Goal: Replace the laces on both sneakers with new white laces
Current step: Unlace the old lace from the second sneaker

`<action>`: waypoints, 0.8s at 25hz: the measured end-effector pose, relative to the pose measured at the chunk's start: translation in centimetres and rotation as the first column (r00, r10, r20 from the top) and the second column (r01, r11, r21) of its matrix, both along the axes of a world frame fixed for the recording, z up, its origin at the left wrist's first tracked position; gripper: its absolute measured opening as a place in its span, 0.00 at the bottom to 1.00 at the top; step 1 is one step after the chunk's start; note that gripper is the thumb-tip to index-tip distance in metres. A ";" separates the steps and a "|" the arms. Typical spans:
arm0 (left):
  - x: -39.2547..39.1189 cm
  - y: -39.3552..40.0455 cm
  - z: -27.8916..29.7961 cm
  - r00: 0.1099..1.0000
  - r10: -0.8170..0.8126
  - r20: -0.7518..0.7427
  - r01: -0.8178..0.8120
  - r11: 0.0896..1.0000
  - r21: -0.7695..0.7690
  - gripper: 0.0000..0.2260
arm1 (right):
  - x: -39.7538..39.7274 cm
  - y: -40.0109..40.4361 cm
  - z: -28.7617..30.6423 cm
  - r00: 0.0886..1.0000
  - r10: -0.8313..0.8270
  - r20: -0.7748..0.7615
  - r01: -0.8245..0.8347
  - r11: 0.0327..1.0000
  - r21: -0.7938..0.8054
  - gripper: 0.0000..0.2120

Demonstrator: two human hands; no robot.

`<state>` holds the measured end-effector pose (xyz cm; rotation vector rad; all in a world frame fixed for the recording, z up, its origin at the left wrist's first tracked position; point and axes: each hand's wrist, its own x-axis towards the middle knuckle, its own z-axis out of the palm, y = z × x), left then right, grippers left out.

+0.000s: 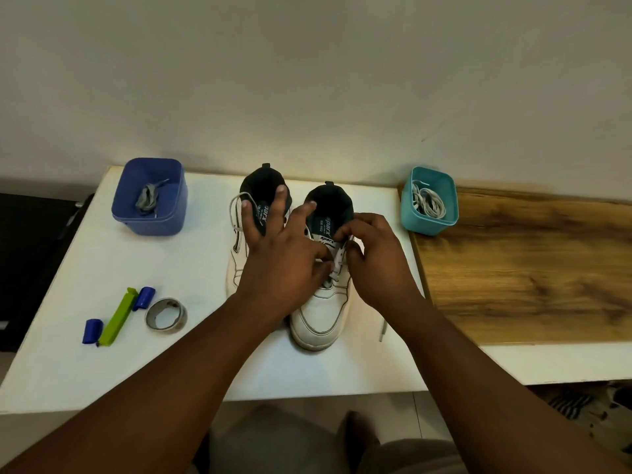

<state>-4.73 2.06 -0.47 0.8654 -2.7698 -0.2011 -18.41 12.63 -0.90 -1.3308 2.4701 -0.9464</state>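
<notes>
White table (85,268) bears sneakers (321,313), two tubs, perhaps tape (166,316).

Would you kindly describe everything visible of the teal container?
The teal container is a small squarish tub with rounded corners, plastic by its look, open-topped and upright. It stands right of the sneakers where the white tabletop meets the wooden one, near the wall. A loose coil of white laces lies inside. No hand touches it.
</notes>
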 end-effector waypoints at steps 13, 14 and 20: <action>-0.3 -0.2 -0.8 0.994 0.038 -0.103 -0.029 0.996 0.082 0.13 | -0.1 -0.2 0.5 0.991 -0.058 0.119 0.064 0.997 -0.048 0.15; -0.3 -0.3 -0.8 0.995 0.040 -0.091 -0.033 0.997 0.067 0.11 | -0.1 -0.2 0.5 0.992 -0.057 0.116 0.063 0.997 -0.049 0.15; 0.5 -1.8 0.6 0.829 0.406 -0.385 -0.321 0.909 0.266 0.16 | -0.1 -0.1 0.5 0.989 -0.062 0.136 0.070 0.996 -0.053 0.15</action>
